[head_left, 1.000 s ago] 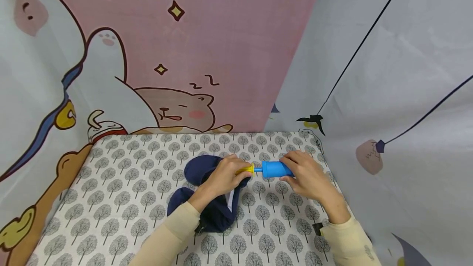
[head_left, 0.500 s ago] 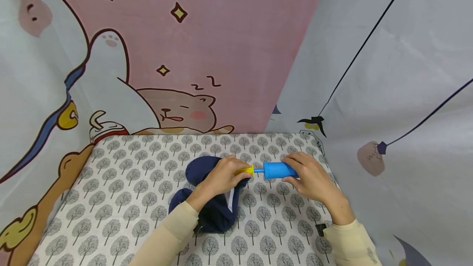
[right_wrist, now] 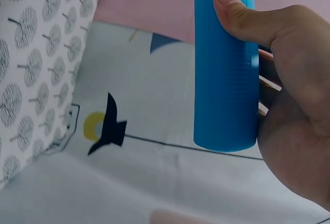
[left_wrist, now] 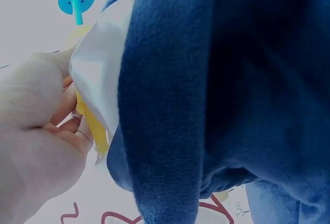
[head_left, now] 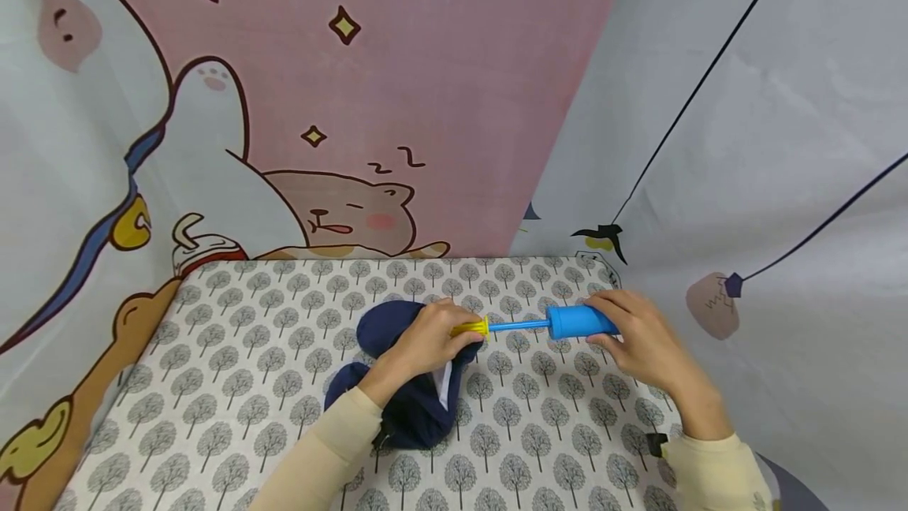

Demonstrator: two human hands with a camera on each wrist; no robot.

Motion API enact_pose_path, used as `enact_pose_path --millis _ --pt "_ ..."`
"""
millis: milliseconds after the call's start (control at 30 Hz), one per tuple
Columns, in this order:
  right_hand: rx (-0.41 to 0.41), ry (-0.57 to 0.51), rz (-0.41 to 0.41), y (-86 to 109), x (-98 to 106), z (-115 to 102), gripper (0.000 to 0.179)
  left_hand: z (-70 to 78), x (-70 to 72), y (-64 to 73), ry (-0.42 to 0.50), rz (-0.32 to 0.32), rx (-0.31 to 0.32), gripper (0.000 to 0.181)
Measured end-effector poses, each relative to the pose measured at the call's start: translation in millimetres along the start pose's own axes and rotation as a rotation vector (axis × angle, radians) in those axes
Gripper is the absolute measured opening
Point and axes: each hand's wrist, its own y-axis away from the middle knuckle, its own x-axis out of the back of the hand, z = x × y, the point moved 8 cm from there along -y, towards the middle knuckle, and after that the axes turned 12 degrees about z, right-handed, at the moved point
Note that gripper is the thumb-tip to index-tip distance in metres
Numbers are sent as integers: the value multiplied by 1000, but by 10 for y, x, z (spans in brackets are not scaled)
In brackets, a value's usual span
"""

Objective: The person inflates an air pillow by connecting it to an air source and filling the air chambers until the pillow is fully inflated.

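Note:
A hand pump spans the gap between my hands in the head view. My right hand (head_left: pixel 641 341) grips its blue barrel (head_left: pixel 574 322), thumb lying along the side in the right wrist view. A thin blue rod (head_left: pixel 521 326) runs from the barrel to the yellow part (head_left: pixel 471 327), round which my left hand (head_left: pixel 426 341) curls. Beneath that hand lies a navy, soft, curved cushion like a neck pillow (head_left: pixel 386 326). Its white inner material (left_wrist: pixel 98 74) shows beside the yellow part in the left wrist view. Whether the yellow tip enters the cushion I cannot tell.
The table (head_left: pixel 241 385) wears a cloth printed with trees. A small black object (head_left: pixel 656 444) lies near my right sleeve. Printed fabric walls (head_left: pixel 440 101) stand behind the table and along its right side.
My right hand has drawn the blue barrel to the right, mostly in the last half second, so more of the rod shows. My left hand and the cushion stay about where they were.

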Motion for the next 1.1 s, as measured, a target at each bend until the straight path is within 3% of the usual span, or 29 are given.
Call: enact_pose_path --millis 200,367,633,1100 --pt "-26 18 12 25 167 133 65 -26 -12 0 -29 7 14 19" --pt "-2 49 24 -6 236 142 67 -28 15 13 -18 40 19 20" --pt "81 66 33 -53 37 -98 63 13 31 -20 15 64 -5 21" --pt "126 26 21 -180 -256 -395 58 -2 13 -13 22 97 -31 22"
